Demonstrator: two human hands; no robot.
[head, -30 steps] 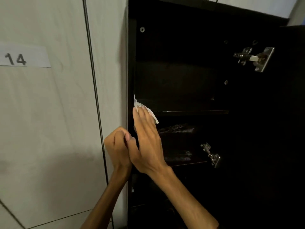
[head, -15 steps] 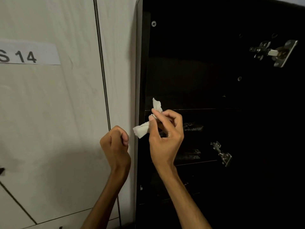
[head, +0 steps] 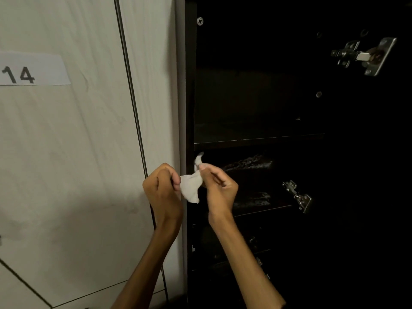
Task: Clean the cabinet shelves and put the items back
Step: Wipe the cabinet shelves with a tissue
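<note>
Both the left hand [head: 163,192] and right hand [head: 219,188] pinch the white cloth [head: 190,188] before the cabinet shelf [head: 256,139], likely refolding it for wiping.

The paper label [head: 33,71] is cut off by the left edge. Dark items [head: 247,163] below the shelf [head: 256,139] cannot be identified.

Soft, crumpled white tissue [head: 191,188]. Matt black cabinet shelf [head: 256,141], shiny metal hinges [head: 363,55]. Pale wood-grain door [head: 66,152] on the left, paper label [head: 33,70].
</note>
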